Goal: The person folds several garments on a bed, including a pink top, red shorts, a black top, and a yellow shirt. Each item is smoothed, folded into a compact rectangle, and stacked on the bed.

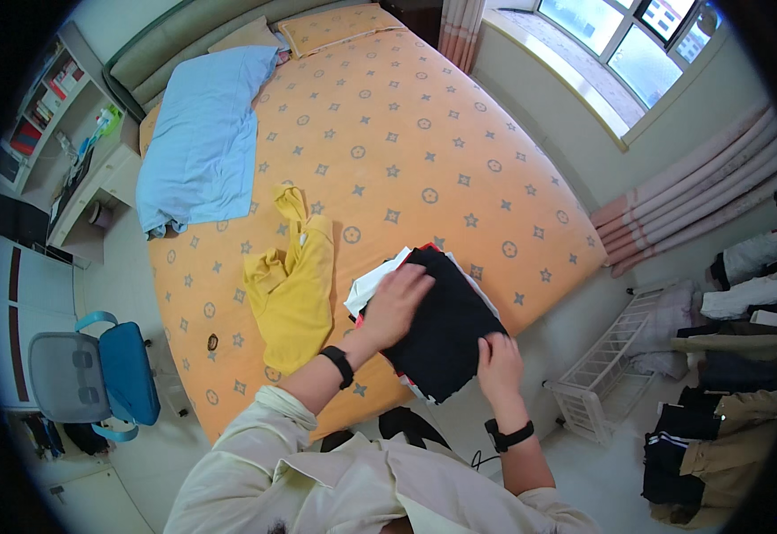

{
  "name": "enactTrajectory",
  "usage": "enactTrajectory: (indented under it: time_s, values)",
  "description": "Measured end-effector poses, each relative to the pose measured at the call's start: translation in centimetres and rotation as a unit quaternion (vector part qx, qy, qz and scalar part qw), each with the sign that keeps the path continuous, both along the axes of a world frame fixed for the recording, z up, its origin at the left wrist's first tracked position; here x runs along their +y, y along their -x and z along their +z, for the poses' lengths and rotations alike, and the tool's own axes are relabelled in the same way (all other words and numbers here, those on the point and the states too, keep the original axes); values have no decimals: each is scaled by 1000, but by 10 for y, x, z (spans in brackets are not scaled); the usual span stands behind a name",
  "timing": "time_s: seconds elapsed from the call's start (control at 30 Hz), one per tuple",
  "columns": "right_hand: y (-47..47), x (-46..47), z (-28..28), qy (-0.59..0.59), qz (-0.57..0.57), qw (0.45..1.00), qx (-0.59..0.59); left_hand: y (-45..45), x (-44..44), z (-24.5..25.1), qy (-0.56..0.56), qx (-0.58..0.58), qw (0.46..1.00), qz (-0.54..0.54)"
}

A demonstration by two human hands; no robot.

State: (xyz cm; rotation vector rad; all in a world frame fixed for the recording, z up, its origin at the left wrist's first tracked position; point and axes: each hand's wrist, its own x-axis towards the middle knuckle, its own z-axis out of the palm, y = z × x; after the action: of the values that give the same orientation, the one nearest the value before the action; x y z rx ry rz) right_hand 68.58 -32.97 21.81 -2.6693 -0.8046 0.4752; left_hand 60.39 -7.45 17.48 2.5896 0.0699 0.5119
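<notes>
A black folded garment (pixel 445 327) tops a stack of clothes at the near edge of the bed, with white and red cloth (pixel 375 280) showing beneath it. My left hand (pixel 398 304) lies over the stack's left side, fingers spread a little; whether it grips anything is not clear. At the black garment's right corner, my right hand (pixel 500 364) pinches the edge between thumb and fingers. A yellow long-sleeved garment (pixel 298 287) lies loosely on the bed to the left of the stack, its sleeve pointing away from me.
An orange patterned sheet (pixel 395 147) covers the bed, with a blue pillow (pixel 208 133) at upper left and a small dark ring (pixel 212 342) near the left edge. A blue chair (pixel 128 374) stands left. On the right are a white rack (pixel 602 367) and hanging clothes (pixel 729 427).
</notes>
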Motion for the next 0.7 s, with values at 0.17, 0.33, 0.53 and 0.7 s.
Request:
enactTrajectory:
  time_s: [0.17, 0.33, 0.53, 0.7]
  values:
    - [-3, 50, -65, -26, 115, 979, -168, -37, -7, -23, -184, 170, 967, -40]
    - [-16, 49, -120, 79, 43, 985, -146, -47, 9, -65, -120, 262, 956, 62]
    - [6, 54, -64, -14, 99, 984, -150, -44, 12, -36, -131, 166, 975, 71]
    - [60, 63, -50, 54, 161, 983, -65, 38, 1, -22, -105, 87, 988, 77]
